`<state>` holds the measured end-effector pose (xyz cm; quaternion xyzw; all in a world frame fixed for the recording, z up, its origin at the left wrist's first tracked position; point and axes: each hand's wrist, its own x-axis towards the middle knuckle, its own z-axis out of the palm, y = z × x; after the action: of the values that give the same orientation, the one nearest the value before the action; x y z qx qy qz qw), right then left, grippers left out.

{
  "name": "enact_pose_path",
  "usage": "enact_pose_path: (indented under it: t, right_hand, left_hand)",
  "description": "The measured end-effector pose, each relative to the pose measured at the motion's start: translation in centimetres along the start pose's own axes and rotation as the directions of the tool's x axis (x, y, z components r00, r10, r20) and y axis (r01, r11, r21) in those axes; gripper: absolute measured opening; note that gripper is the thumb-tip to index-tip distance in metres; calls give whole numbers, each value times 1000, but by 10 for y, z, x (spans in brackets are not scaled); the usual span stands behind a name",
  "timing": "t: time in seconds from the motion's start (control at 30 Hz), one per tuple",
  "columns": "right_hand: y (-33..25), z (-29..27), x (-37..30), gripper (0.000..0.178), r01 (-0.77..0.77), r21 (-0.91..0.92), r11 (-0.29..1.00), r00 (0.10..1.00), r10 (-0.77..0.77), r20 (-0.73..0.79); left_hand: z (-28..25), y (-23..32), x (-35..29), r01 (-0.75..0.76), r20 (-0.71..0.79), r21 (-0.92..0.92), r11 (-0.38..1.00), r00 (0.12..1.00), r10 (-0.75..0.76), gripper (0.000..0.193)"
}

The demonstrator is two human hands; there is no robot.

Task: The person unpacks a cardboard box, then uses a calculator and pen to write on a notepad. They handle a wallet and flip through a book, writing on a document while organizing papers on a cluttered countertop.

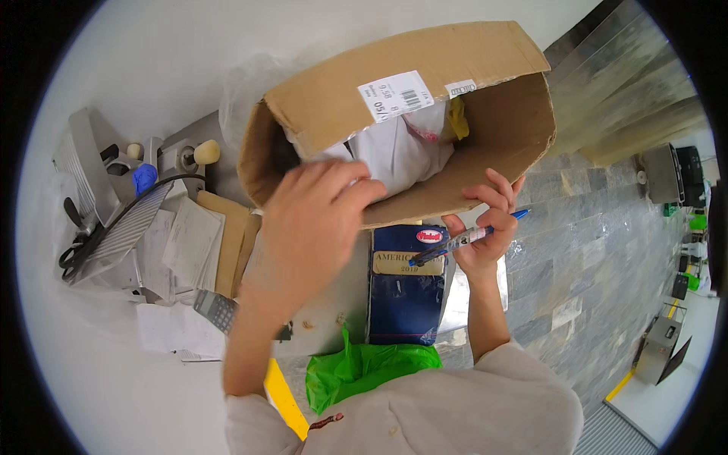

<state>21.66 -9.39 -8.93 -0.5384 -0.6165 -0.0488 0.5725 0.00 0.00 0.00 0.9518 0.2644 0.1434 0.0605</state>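
Head view: near the centre, the blurred left hand point(322, 201) curves its fingers at the lower edge of the open cardboard box point(447, 57), though whether they pinch anything cannot be told; the right hand point(491, 227), right of centre, pinches a blue pen point(464, 240) by that edge. The box, holding a white bundle point(394, 155), fills the upper middle, with a blue book point(406, 307) on the bench point(326, 299) below. Steadying the box seems the step in hand; the next move probably calls for keeping the pen clear.

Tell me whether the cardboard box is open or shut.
Open: the mouth of the cardboard box shows its inner walls, with a white bundle and something yellow visible inside.
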Motion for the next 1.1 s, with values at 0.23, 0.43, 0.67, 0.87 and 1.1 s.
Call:
enact_pose_path:
  t: [0.23,0.43,0.67,0.87,1.1]
  right_hand:
    - [2,2,1,42,36,12,999,999,-36,-10]
    - [-8,2,0,44,1,-36,999,1000,0,29]
    - [-12,5,0,44,13,-91,996,999,-9,47]
    - [-11,9,0,43,-25,-100,995,999,28,31]
    - [-13,8,3,44,-46,-145,988,996,57,72]
  left_hand:
    - [-5,-27,47,-256,250,130,958,943,218,54]
    - [49,-60,86,-77,240,112,991,970,48,47]
    - [17,-50,148,101,-127,-822,561,927,-353,27]
    - [23,-38,156,131,-38,-938,320,881,-472,25]
    - [24,-38,152,137,71,-983,120,896,-438,27]
